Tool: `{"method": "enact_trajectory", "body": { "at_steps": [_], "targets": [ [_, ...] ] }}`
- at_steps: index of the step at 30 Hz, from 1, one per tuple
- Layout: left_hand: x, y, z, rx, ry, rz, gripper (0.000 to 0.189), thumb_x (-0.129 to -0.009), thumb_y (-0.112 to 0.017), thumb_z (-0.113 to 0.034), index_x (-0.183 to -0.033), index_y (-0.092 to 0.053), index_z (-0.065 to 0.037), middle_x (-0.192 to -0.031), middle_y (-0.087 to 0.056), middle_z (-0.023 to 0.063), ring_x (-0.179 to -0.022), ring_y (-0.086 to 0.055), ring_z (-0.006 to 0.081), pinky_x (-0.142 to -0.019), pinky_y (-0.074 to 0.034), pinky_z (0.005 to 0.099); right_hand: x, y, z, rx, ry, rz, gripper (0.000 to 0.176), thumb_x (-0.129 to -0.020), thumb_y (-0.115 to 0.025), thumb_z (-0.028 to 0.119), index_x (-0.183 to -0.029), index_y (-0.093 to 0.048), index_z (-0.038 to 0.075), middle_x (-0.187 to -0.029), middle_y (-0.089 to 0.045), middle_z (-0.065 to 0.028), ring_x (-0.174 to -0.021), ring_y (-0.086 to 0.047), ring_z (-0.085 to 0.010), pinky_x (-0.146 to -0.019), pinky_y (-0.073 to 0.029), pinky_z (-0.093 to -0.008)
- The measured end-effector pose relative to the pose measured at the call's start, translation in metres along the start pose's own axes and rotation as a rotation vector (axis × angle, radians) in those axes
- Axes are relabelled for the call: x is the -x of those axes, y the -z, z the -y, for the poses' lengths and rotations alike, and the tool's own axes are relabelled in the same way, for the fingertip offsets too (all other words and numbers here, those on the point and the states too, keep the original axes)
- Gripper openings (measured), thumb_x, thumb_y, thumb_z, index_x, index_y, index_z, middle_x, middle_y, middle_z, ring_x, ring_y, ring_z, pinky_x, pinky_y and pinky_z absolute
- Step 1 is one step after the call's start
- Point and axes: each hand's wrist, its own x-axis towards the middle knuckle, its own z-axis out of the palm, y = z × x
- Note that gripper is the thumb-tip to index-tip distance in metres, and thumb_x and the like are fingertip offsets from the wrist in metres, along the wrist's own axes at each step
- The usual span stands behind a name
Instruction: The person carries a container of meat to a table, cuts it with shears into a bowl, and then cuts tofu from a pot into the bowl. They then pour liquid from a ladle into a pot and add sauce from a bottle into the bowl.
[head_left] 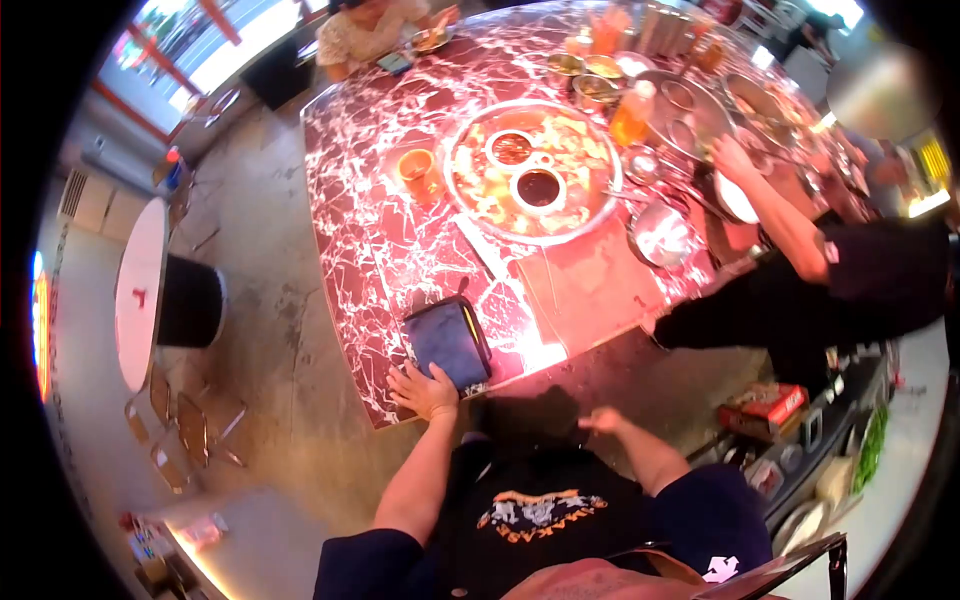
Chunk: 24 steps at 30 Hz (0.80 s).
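My left hand (425, 392) lies on the marble-patterned counter (350, 290) near its front left corner, fingers spread. It rests against the lower left corner of a dark blue zip case (447, 340) and appears to grip nothing. Low in front of my apron, below the counter edge, is my right hand (603, 421). Its fingers are small and blurred, so I cannot make out their pose or anything in them. Right of the case lies a brown board (595, 290). Beyond it stands a large round platter (463, 205) of food holding two sauce bowls (538, 187).
An orange cup (418, 175) stands left of the platter. A squeeze bottle (632, 115), a metal bowl (663, 234) and several pans crowd the right side. A co-worker's arm (785, 215) reaches over there. Another person (370, 40) sits at the far edge. A red box (768, 408) sits lower right.
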Motion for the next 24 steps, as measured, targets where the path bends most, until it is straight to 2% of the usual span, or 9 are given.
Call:
{"method": "enact_trajectory", "body": {
  "at_steps": [7,10,15,16,17,18,20,22,24],
  "targets": [
    [-0.012,0.015,0.023,0.262,-0.022,0.245,0.063,-0.089,-0.056,-0.043,-0.138,-0.041,-0.005,-0.147,-0.029,0.0266,-0.139,-0.020,0.0432,-0.111,-0.012,0.0595,0.047,-0.028,0.090,-1.097,0.097,-0.720,0.023,-0.096,-0.054,0.023,-0.083,-0.063,0.006,-0.064,-0.060,-0.0021,-0.052,-0.052,-0.0094,-0.047,-0.040,-0.0244],
    [-0.047,0.021,0.036,0.634,-0.100,0.321,0.056,-0.084,-0.064,-0.032,-0.126,-0.050,0.002,-0.124,-0.051,0.0241,-0.121,-0.044,0.0401,-0.103,-0.032,0.0506,0.078,-0.082,0.108,-1.051,0.003,-0.697,0.017,-0.095,-0.054,0.019,-0.088,-0.063,0.007,-0.068,-0.061,-0.0021,-0.052,-0.052,-0.0092,-0.047,-0.040,-0.0244],
    [-0.078,0.039,-0.006,0.785,-0.685,0.359,0.045,-0.082,-0.065,-0.021,-0.121,-0.054,0.000,-0.117,-0.056,0.0204,-0.112,-0.051,0.0388,-0.097,-0.039,0.0458,0.101,-0.243,0.023,-1.051,-0.096,-0.800,0.015,-0.087,-0.061,0.016,-0.078,-0.065,0.004,-0.066,-0.061,-0.0033,-0.056,-0.055,-0.0126,-0.051,-0.044,-0.0280],
    [-0.081,0.043,-0.016,0.785,-0.711,0.378,0.045,-0.082,-0.065,-0.021,-0.121,-0.054,0.000,-0.117,-0.056,0.0204,-0.112,-0.051,0.0388,-0.097,-0.039,0.0458,0.126,-0.264,0.034,-1.044,-0.312,-0.917,0.018,-0.084,-0.062,0.017,-0.071,-0.062,0.004,-0.064,-0.059,-0.0032,-0.055,-0.055,-0.0150,-0.049,-0.043,-0.0308],
    [-0.084,0.050,-0.030,0.705,-0.741,0.506,0.041,-0.083,-0.064,-0.023,-0.118,-0.056,-0.002,-0.113,-0.059,0.0205,-0.107,-0.054,0.0394,-0.094,-0.042,0.0466,0.133,-0.301,-0.006,-1.378,-0.124,-0.641,0.021,-0.086,-0.059,0.017,-0.069,-0.060,0.006,-0.062,-0.056,-0.0031,-0.055,-0.055,-0.0185,-0.050,-0.043,-0.0373],
    [-0.085,0.056,-0.044,0.619,-0.780,0.634,0.038,-0.084,-0.062,-0.024,-0.115,-0.059,-0.004,-0.108,-0.062,0.0206,-0.103,-0.058,0.0399,-0.091,-0.044,0.0474,0.143,-0.316,-0.008,-1.413,-0.135,-0.668,0.021,-0.086,-0.059,0.017,-0.069,-0.060,0.006,-0.062,-0.056,-0.0031,-0.055,-0.055,-0.0185,-0.050,-0.043,-0.0373],
    [-0.091,0.039,-0.060,0.203,-0.855,0.671,0.056,-0.092,-0.038,-0.052,-0.109,-0.064,-0.005,-0.097,-0.067,0.0243,-0.092,-0.063,0.0436,-0.081,-0.048,0.0528,0.175,-0.360,-0.004,-1.778,-0.567,-0.859,0.022,-0.083,-0.061,0.017,-0.063,-0.059,0.006,-0.063,-0.059,-0.0062,-0.049,-0.054,-0.0168,-0.043,-0.042,-0.0346],
    [-0.091,0.020,-0.065,0.053,-0.857,0.769,0.069,-0.091,-0.030,-0.061,-0.100,-0.068,-0.004,-0.091,-0.068,0.0232,-0.088,-0.065,0.0433,-0.078,-0.050,0.0535,0.178,-0.424,-0.030,-1.482,-0.500,-1.005,0.022,-0.083,-0.058,0.017,-0.063,-0.058,0.007,-0.060,-0.056,-0.0071,-0.046,-0.052,-0.0177,-0.041,-0.039,-0.0363],
    [-0.082,0.000,-0.047,0.194,-0.898,0.507,0.057,-0.092,-0.038,-0.056,-0.095,-0.069,-0.009,-0.079,-0.068,0.0201,-0.073,-0.066,0.0421,-0.062,-0.050,0.0537,0.167,-0.494,-0.040,-1.040,-0.498,-1.177,0.022,-0.082,-0.055,0.018,-0.064,-0.057,0.007,-0.057,-0.053,-0.0081,-0.044,-0.050,-0.0186,-0.039,-0.036,-0.0379]
  ]
}}
